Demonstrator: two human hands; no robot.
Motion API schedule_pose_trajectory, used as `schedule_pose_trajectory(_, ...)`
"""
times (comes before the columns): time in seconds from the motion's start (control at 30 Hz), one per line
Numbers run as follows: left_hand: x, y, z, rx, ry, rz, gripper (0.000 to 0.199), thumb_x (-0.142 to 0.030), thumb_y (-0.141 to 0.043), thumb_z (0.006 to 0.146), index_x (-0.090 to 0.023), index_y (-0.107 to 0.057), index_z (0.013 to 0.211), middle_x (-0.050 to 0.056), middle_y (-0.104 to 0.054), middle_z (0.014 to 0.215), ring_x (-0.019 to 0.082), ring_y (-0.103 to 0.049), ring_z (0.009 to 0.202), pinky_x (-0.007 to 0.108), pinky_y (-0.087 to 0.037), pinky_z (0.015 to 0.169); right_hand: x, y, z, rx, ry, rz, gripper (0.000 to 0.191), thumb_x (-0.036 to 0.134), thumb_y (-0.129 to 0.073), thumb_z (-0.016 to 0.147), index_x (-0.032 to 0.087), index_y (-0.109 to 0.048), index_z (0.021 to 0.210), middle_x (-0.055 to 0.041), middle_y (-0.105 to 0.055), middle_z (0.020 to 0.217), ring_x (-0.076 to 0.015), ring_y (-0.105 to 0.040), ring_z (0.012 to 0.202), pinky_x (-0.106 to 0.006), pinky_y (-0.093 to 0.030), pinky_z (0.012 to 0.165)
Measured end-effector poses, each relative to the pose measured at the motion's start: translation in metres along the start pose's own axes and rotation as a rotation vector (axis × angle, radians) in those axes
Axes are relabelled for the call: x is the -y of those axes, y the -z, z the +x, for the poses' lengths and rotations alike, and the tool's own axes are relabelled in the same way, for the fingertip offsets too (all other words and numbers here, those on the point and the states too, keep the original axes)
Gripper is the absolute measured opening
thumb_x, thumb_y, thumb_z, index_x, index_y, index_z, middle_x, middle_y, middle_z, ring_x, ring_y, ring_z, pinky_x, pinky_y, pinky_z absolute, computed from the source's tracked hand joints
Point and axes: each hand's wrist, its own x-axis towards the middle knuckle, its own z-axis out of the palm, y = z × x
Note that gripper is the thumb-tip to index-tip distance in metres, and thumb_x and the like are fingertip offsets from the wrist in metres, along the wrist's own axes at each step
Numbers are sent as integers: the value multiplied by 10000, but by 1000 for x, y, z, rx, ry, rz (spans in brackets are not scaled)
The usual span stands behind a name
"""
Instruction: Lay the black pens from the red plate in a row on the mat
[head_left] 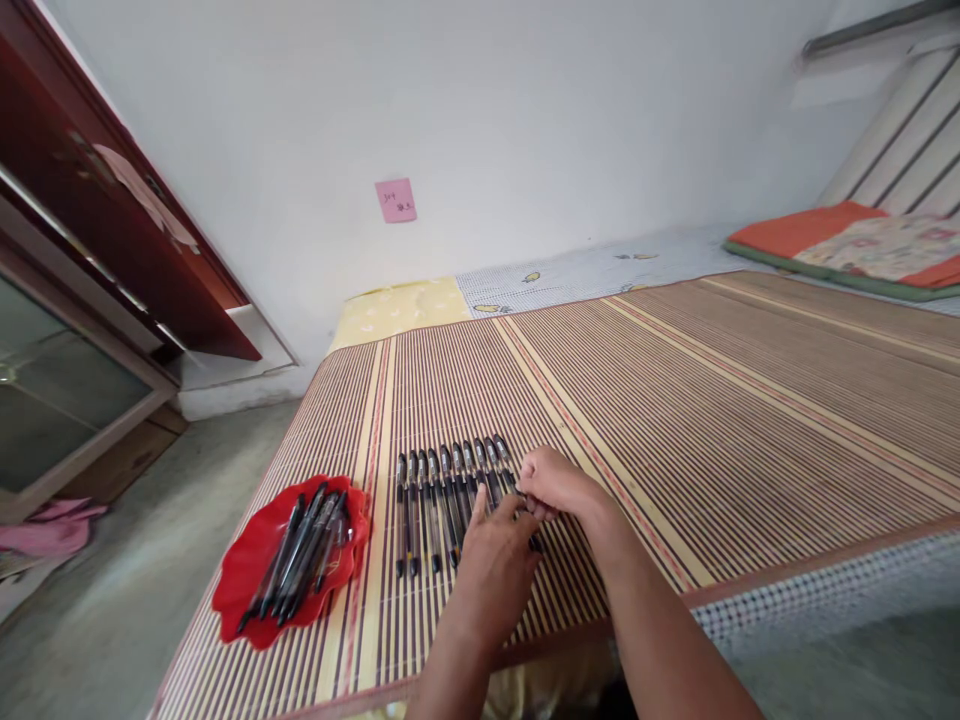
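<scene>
A row of several clear-barrelled black pens [434, 510] lies side by side on a striped bamboo mat, their capped ends away from me. My left hand [496, 555] rests over the right part of the row, index finger stretched out and the other fingers bent toward the rightmost pens. It covers the lower parts of those pens. Beside it, at the row's right end, my right hand [556, 482] is closed with its fingertips meeting those of the left. What sits in its fingers is hidden. More pens [304, 550] lie heaped in a red scalloped dish [238, 580] to the left.
The bamboo mat [645, 430] covers a bed set against a white wall. A folded orange and floral quilt [847, 245] lies at the far right. A pink note [395, 200] is stuck on the wall. The bed's left edge drops to a grey floor [217, 490].
</scene>
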Motion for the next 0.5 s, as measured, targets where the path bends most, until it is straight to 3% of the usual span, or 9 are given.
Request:
schedule_pose_trajectory(0.13,0,0,0,-19,3,0,291,3,-549,814,-229,-650,958,42,-653,1112,215,-640,1117,562,-176,1244,-1,0,2,5,-6,8,293,77,-598,805,191,-505,552,-8,-595,424,-148,-603,393,-200,-454,409)
schedule_pose_trajectory(0.33,3,-9,1,-84,17,-54,390,-18,-622,791,-261,-643,1096,33,-636,1166,234,-602,1184,566,-172,1242,-2,0,3,-3,5,8,307,49,-579,803,195,-495,546,-2,-586,417,-143,-574,356,-204,-435,382)
schedule_pose_trajectory(0.5,8,-15,4,-80,18,-65,327,-15,-607,800,-233,-676,1034,44,-645,1155,237,-593,1188,543,-190,1240,-3,0,3,-6,6,9,288,39,-581,799,190,-512,563,2,-600,437,-143,-602,377,-192,-444,386)
